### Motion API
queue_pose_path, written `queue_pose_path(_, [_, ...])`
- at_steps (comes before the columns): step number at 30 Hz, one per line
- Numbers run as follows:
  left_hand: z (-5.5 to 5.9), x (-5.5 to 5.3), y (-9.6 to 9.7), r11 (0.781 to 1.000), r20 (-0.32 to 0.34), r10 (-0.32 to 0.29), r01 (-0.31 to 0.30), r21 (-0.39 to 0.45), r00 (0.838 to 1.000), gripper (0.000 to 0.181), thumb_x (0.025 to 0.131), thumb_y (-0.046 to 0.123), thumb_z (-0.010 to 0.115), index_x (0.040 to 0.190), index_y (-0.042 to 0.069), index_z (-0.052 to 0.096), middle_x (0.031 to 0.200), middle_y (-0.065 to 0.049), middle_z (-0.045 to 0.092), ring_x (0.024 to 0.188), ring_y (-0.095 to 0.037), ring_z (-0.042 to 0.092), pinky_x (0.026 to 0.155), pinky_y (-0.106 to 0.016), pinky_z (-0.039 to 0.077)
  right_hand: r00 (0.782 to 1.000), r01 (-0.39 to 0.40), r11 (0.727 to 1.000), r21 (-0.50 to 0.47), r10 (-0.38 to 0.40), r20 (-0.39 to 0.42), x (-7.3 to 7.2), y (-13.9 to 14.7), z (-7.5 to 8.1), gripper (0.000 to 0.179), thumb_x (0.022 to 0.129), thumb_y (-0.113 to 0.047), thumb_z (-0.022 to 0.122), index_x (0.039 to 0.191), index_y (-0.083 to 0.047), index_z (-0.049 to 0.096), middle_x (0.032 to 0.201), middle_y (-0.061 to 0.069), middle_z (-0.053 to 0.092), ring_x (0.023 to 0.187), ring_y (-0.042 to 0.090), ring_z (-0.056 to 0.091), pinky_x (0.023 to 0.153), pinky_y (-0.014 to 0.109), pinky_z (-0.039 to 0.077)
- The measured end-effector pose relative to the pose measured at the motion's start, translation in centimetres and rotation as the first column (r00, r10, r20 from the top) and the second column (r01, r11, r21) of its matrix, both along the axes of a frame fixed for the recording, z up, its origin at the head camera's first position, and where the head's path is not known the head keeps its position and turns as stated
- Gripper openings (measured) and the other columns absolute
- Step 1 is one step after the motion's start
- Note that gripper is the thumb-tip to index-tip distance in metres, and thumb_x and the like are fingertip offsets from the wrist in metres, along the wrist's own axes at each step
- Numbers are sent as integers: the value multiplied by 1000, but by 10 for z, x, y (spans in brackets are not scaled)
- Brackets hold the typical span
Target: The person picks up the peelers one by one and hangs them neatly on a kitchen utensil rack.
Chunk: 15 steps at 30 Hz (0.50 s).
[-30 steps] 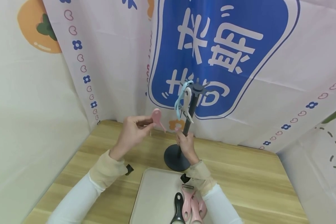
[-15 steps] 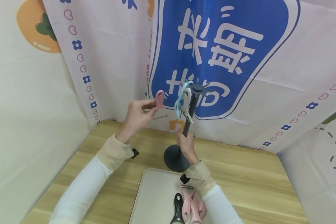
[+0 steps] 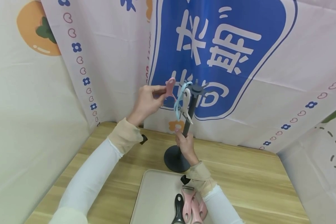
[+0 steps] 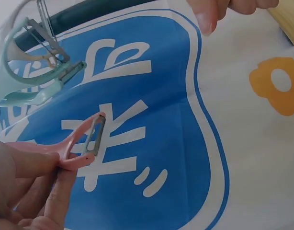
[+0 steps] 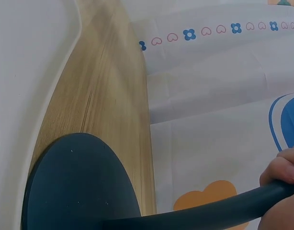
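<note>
My left hand (image 3: 149, 101) pinches a pink peeler (image 3: 170, 86) between thumb and fingers, beside the top of a dark rack stand (image 3: 191, 111). In the left wrist view the metal blade of this peeler (image 4: 96, 136) points away from the hand. A light blue peeler (image 4: 29, 91) and a white peeler (image 3: 186, 101) hang from the stand's hooks, just right of the held one. My right hand (image 3: 186, 145) grips the stand's pole (image 5: 219, 211) above its round base (image 5: 80, 184).
A beige tray (image 3: 154, 193) lies in front of the stand. On its right side are a black-handled peeler (image 3: 179, 205) and several pink peelers (image 3: 188, 202), partly under the right forearm. A printed curtain (image 3: 123, 62) hangs behind the wooden table (image 3: 240, 174).
My left hand has risen and moved right with the pink peeler, from low left of the stand to beside its hooks. The right hand stays on the pole.
</note>
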<state>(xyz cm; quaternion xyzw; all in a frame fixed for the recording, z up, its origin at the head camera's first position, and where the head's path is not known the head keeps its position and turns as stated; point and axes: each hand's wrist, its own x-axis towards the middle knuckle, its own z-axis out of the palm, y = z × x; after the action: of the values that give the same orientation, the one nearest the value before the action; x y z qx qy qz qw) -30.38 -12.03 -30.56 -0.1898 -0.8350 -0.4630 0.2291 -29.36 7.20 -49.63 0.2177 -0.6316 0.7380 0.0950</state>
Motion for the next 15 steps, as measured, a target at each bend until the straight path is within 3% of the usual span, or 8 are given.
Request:
queue_pose_path(6, [9, -10, 9, 997, 26, -72, 71, 3, 997, 26, 99, 9, 77, 125, 6, 79, 121, -12, 80, 94, -23, 79, 77, -35, 65, 1000, 11, 1000, 5, -11, 12, 0, -1, 0, 58, 108, -7, 51, 52, -10, 35, 45, -11, 33, 37, 4, 24, 37, 22, 20])
queue_pose_path(15, [19, -20, 21, 992, 67, -125, 126, -20, 990, 25, 99, 11, 77, 124, 10, 80, 121, -8, 80, 103, -21, 79, 89, -36, 64, 999, 3, 1000, -27, -1, 52, 0, 1, -1, 58, 108, -15, 56, 55, -5, 34, 46, -11, 35, 39, 3, 26, 39, 21, 21])
